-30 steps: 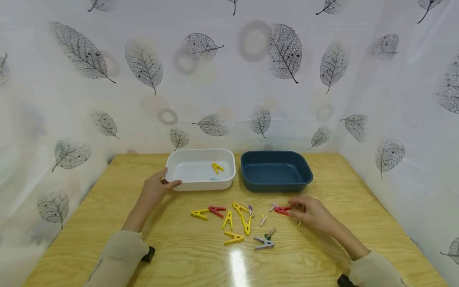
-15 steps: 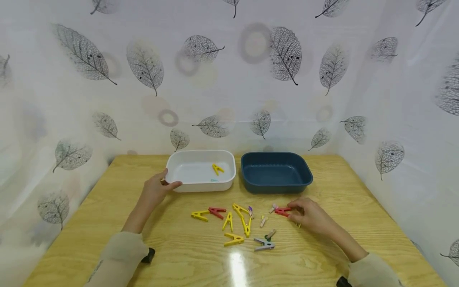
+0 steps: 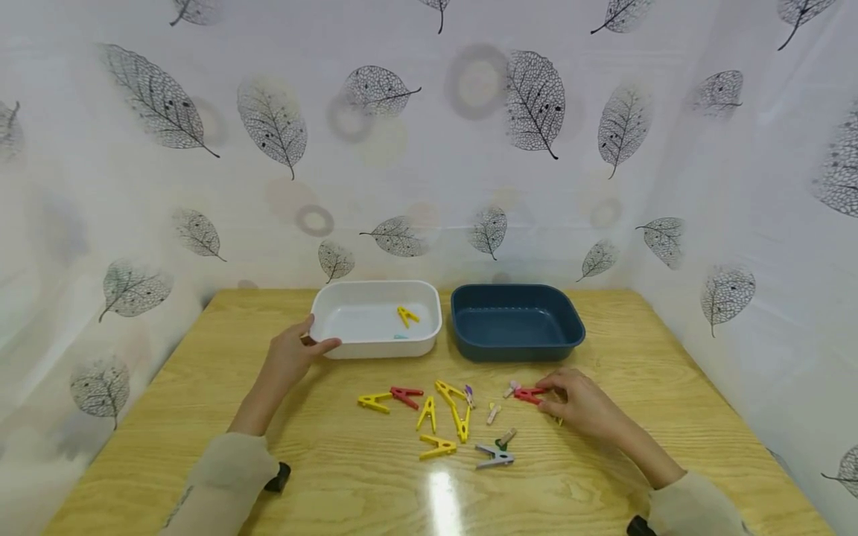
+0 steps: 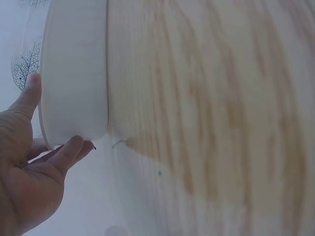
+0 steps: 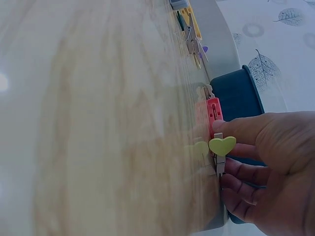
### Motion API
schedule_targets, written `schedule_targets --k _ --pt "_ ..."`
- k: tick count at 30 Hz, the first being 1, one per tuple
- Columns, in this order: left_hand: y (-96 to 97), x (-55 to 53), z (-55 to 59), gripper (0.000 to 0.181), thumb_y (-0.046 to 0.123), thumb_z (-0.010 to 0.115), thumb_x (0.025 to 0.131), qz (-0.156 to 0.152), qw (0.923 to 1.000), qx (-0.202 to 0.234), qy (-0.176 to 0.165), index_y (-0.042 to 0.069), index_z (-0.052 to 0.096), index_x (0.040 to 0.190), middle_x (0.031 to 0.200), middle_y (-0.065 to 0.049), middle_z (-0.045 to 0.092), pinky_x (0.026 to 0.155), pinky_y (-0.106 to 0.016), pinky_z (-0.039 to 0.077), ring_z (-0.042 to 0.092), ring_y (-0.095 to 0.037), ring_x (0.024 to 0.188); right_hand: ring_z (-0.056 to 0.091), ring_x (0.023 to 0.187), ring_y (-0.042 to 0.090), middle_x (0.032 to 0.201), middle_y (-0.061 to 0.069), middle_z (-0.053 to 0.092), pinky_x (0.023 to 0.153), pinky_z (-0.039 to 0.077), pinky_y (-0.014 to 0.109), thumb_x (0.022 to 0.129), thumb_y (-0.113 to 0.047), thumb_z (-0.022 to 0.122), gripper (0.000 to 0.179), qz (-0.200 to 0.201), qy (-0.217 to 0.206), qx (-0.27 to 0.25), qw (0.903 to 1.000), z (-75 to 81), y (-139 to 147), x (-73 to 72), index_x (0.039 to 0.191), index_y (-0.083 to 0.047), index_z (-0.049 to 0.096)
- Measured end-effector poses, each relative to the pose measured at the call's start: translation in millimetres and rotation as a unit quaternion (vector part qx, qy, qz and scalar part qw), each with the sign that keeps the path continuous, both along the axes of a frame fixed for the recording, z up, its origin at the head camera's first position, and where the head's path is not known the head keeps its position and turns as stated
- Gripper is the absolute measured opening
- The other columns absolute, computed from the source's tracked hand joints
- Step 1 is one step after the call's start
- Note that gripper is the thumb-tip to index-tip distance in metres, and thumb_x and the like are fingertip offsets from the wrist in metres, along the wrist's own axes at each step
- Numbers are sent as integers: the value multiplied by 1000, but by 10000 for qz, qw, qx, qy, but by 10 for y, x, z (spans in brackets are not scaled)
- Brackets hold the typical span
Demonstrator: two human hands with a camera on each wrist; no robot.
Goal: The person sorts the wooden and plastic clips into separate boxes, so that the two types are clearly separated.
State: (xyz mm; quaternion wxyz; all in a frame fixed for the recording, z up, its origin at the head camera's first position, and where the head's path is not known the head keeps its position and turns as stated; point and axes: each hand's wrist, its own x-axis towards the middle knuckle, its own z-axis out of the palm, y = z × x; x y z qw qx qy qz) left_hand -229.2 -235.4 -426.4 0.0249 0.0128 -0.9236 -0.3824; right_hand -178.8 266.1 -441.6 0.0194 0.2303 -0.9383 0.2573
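Note:
In the head view my left hand point(image 3: 290, 353) grips the near left corner of a white plastic basin point(image 3: 382, 348). The left wrist view shows its thumb at the rim and its fingers against the wall of the basin point(image 4: 76, 73). My right hand point(image 3: 582, 400) pinches one end of a red clothespin point(image 3: 527, 395) lying on the table. Beside its fingers, in the right wrist view, stands a small wooden clothespin with a yellow-green heart point(image 5: 222, 146); the hand mostly hides it in the head view. A yellow clothespin point(image 3: 407, 316) and a small light-blue piece point(image 3: 400, 337) lie inside the white basin.
A dark blue basin point(image 3: 516, 351) stands right of the white one. Several yellow clothespins point(image 3: 439, 447), another red clothespin point(image 3: 406, 396), a grey clothespin point(image 3: 494, 456) and small wooden clothespins point(image 3: 493, 413) lie on the wooden table point(image 3: 322, 476). A leaf-print curtain point(image 3: 429, 179) surrounds the table.
The right hand's fingers have settled slightly on the red clothespin, which stays in place. The left hand and both basins have not visibly moved.

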Motion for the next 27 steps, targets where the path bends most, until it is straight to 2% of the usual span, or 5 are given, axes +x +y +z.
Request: schedule_targets --k 12,20,27 --pt "-12 -1 -16 93 42 76 94 -85 9998 -7 197 -12 30 154 154 -34 38 97 -48 55 58 -42 128 51 83 14 100 -1 68 68 44 29 91 -17 80 21 7 -238 -111 9997 24 40 -3 110 -7 77" --pt "-14 11 -6 92 41 76 94 -88 9997 43 228 -12 31 154 154 -34 38 98 -50 55 58 -42 128 59 88 13 100 -1 70 74 51 32 91 -17 80 20 26 -137 -177 9997 25 47 -1 109 -7 77" --pt "-5 12 8 92 41 76 95 -49 9999 59 119 -11 30 155 155 -33 37 102 -51 52 54 -43 132 58 79 6 97 0 70 67 51 28 91 -13 80 21 70 -126 -371 9992 26 68 3 109 -3 76"
